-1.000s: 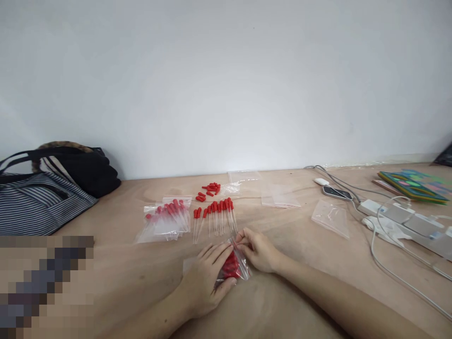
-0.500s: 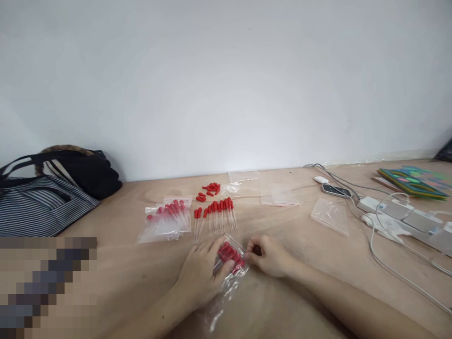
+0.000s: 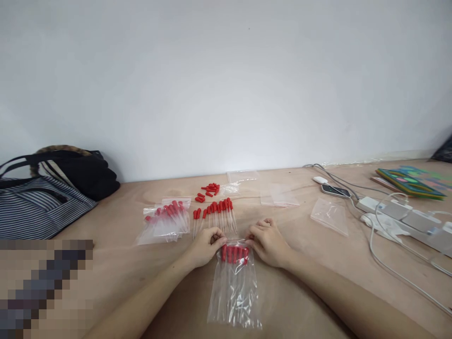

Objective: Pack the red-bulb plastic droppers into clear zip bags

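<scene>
A clear zip bag [image 3: 233,294] lies in front of me with several red-capped droppers [image 3: 235,254] inside, their red bulbs near the bag's far edge. My left hand [image 3: 207,246] pinches the left end of that edge between thumb and fingers. At the right end, my right hand [image 3: 269,242] is closed on the same edge. Just beyond my hands, a row of loose droppers [image 3: 221,212] rests on the table. Left of them are filled bags of droppers [image 3: 167,221].
Loose red bulbs [image 3: 212,188] and thin clear tubes [image 3: 229,190] lie further back. Flat plastic bags [image 3: 280,195] are at the back right, another bag [image 3: 329,216] nearer. A power strip [image 3: 420,223] with cables stands at right, a striped bag [image 3: 38,207] at left.
The held bag has been turned and laid straight, its droppers now side by side. My right hand has taken hold of its right corner; my left hand has moved to its left corner.
</scene>
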### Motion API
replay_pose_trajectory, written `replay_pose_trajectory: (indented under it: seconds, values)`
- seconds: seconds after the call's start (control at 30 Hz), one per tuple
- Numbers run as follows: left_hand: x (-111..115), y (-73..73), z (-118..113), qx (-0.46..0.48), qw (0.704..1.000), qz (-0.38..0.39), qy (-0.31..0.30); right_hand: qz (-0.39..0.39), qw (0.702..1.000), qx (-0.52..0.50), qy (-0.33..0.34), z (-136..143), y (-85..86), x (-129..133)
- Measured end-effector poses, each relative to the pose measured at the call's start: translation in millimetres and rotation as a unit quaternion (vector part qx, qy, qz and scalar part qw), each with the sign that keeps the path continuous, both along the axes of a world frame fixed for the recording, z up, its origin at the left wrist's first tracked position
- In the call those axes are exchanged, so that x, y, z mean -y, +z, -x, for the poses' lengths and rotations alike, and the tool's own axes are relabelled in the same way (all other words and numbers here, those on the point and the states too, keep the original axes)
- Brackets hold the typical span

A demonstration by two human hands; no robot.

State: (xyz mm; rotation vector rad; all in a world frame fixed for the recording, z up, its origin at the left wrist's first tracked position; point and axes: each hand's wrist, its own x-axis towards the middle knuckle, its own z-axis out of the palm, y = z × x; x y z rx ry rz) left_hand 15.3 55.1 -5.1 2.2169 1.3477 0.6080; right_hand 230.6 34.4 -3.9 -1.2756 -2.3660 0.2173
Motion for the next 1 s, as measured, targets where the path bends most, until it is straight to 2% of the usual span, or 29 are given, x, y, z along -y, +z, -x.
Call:
replay_pose_trajectory:
  seconds: [0.13,0.3,0.37,0.53,0.63,0.7,0.9,1.0]
  values:
    - [17,3.1,-1,0.0,0.999,-0.024,0.037,0.127,0.991,-0.042,-0.02,0,6.0,2]
    - [38,8.7,-4,-0.01,0.997,-0.044,0.058,0.211,0.976,-0.044,-0.015,2,10.4,5]
    - [40,13.8,-4,-0.019,0.998,-0.042,0.049,0.203,0.978,-0.034,-0.017,3,9.4,8]
    - [34,31.2,-4,-0.094,0.995,0.027,-0.026,0.061,0.998,0.01,-0.013,9,4.6,19]
    - [33,34.7,-7,-0.111,0.99,0.057,-0.063,0.022,0.999,0.023,-0.019,11,5.2,24]
    - [35,33.2,-9,-0.109,0.99,0.061,-0.066,0.045,0.999,0.011,-0.02,9,7.5,25]
    - [42,27.2,-11,-0.099,0.993,0.045,-0.04,0.197,0.978,-0.055,-0.043,4,10.7,19]
    - [41,27.0,-9,-0.098,0.994,0.037,-0.043,0.222,0.97,-0.079,-0.053,6,8.7,17]
